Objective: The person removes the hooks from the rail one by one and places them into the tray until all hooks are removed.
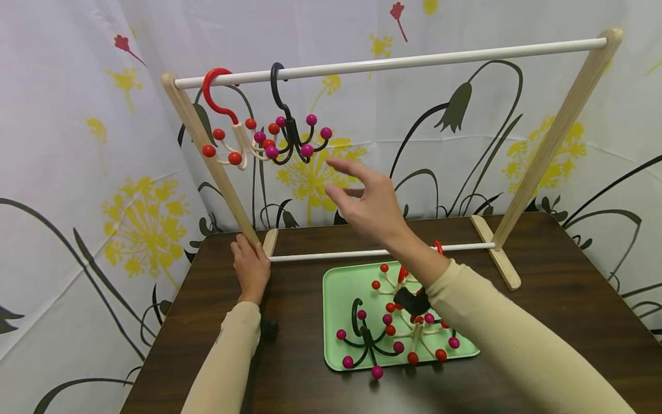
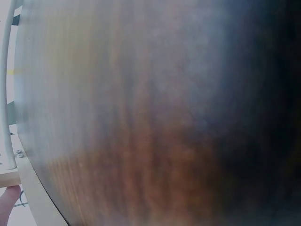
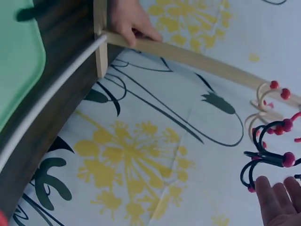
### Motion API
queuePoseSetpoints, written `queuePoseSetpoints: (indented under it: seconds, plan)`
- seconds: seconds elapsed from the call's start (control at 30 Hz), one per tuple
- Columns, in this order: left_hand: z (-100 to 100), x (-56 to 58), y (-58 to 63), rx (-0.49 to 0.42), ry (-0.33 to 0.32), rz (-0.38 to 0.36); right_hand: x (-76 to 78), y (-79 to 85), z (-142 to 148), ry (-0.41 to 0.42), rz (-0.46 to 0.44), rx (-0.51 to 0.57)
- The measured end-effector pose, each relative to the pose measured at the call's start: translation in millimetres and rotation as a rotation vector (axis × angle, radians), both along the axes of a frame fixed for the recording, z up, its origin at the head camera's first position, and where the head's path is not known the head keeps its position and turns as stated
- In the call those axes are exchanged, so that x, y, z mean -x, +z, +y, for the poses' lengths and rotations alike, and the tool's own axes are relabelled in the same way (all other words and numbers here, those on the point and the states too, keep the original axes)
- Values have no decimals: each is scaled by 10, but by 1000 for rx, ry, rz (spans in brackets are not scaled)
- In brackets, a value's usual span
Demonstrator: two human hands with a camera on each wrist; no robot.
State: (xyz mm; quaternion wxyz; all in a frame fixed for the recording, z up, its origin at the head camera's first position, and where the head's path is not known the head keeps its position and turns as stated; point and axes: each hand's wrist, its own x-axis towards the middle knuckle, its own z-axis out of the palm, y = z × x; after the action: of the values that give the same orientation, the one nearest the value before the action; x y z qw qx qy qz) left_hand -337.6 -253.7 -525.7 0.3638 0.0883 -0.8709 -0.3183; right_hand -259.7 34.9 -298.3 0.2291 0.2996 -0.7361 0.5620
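Observation:
My left hand (image 1: 251, 269) grips the foot of the rack's left wooden post (image 1: 214, 172); in the right wrist view its thumb and finger lie on either side of the post (image 3: 197, 61). My right hand (image 1: 369, 198) is in the air below the white top rail (image 1: 414, 61), thumb and fingers apart, holding nothing. Just left of it, a black hook hanger with magenta balls (image 1: 292, 135) hangs on the rail. Beside that hangs a cream hanger with a red hook (image 1: 219, 109) and red balls. The left wrist view is mostly blurred dark tabletop (image 2: 141, 141).
On the table a light green tray (image 1: 336, 282) holds a black hanger with magenta balls (image 1: 368, 339) and cream hangers with red balls (image 1: 416, 330), partly hidden by my right forearm. A lower white bar (image 1: 331, 255) joins the posts. A flower-patterned curtain (image 1: 320, 23) hangs behind.

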Motion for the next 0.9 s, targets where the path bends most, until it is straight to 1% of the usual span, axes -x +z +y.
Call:
queuePoseSetpoints:
  seconds: [0.1,0.27,0.37,0.47,0.57,0.67,0.8,0.9]
  plan:
    - [8,-6,2,5,-7,-4,178,141,-144,20,-26,45]
    - [10,-15,-4,11,3,-9,372,315,-334,67,-11,30]
    - [5,-17,-2,13,13,-4,446,378,-404,69,-45,-31]
    - [6,-12,1,17,10,-5,493,406,-439,42,-108,-147]
    - [2,-8,-3,18,11,-12,512,412,-459,-2,-176,-271]
    - [-5,-8,-7,13,12,-16,516,408,-460,-63,-228,-360]
    - [-15,-4,-11,12,9,-18,526,423,-421,-201,-243,-396]
    - [-17,-2,-6,9,8,-23,543,450,-365,-321,-214,-387]
